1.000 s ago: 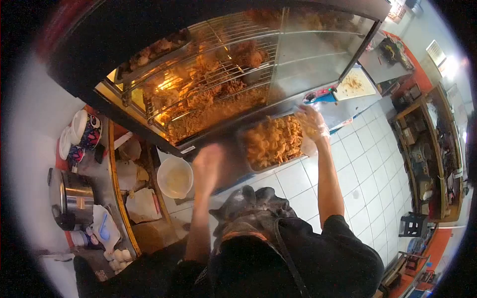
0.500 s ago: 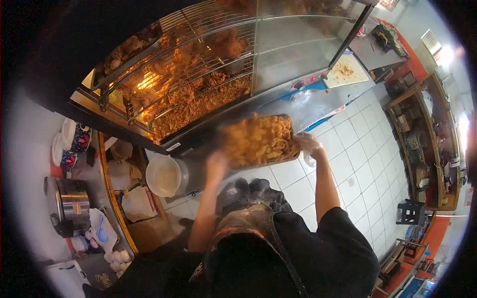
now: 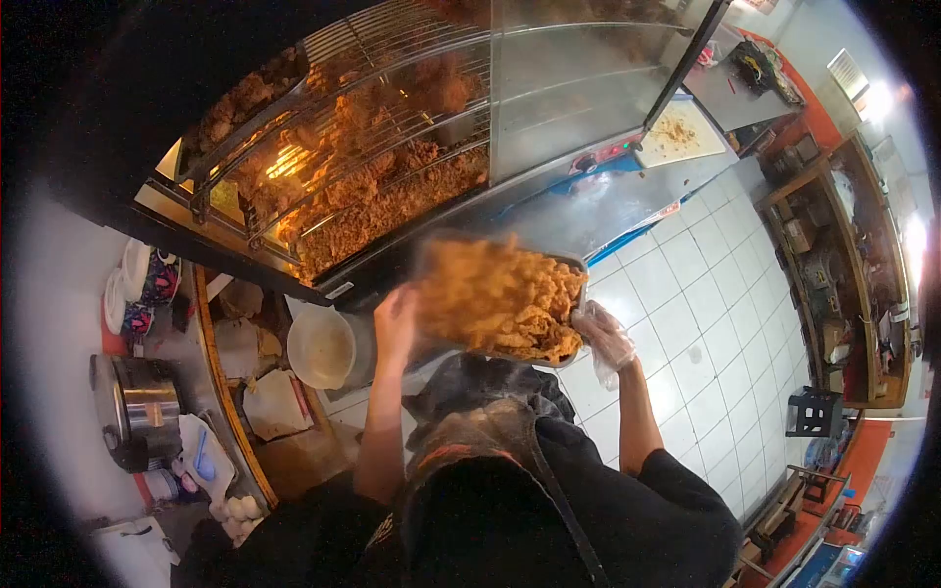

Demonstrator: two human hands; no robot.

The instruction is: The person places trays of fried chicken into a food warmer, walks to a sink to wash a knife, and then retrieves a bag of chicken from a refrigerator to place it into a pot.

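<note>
A metal tray [image 3: 576, 267] heaped with golden fried pieces [image 3: 505, 294] hangs in front of my chest, blurred by motion. My left hand [image 3: 394, 321] grips its left end. My right hand [image 3: 603, 333], in a thin clear plastic glove, holds its right end from below. Above the tray stands a heated glass display case [image 3: 392, 147] with wire racks loaded with fried chicken. Its glass panel [image 3: 578, 78] reaches to the right.
A white bowl [image 3: 321, 348] sits at lower left beside a counter edge. Further left are a steel pot [image 3: 137, 407], stacked bowls [image 3: 147, 279] and eggs [image 3: 235, 510]. A cutting board [image 3: 676, 132] lies on the counter beyond. White floor tiles [image 3: 706, 323] spread to the right, with a black stool [image 3: 814, 414].
The tray of fried pieces has come down and toward me, away from the display case. Both hands moved with it, and the right hand shifted under its right end.
</note>
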